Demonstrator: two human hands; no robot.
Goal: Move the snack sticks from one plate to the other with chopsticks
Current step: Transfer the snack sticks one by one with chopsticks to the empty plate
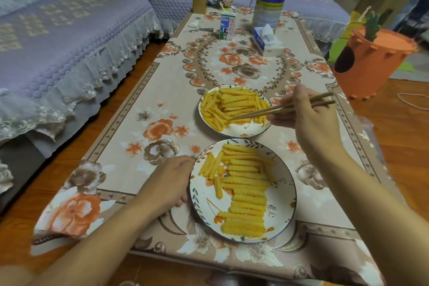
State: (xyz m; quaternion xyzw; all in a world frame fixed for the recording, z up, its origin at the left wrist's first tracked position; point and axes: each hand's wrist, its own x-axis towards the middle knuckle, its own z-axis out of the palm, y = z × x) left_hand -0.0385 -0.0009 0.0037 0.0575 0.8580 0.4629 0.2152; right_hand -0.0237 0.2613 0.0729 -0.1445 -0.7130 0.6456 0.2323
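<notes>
Chopsticks [282, 108] tips among far-plate snack sticks [234, 105]

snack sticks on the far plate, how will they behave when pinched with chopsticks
The snack sticks look thin, straight and ridged, so probably stiff, light and brittle if squeezed hard. The ridges may give the chopsticks some grip. They lie loosely heaped, so lifting one will likely shift its neighbours.

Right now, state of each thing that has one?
far plate: heaped with snack sticks
near plate: sticks laid in rows
chopsticks: tips down in the far pile
right hand: holds chopsticks
left hand: grips near plate's rim
milk carton: upright, straw in
</notes>
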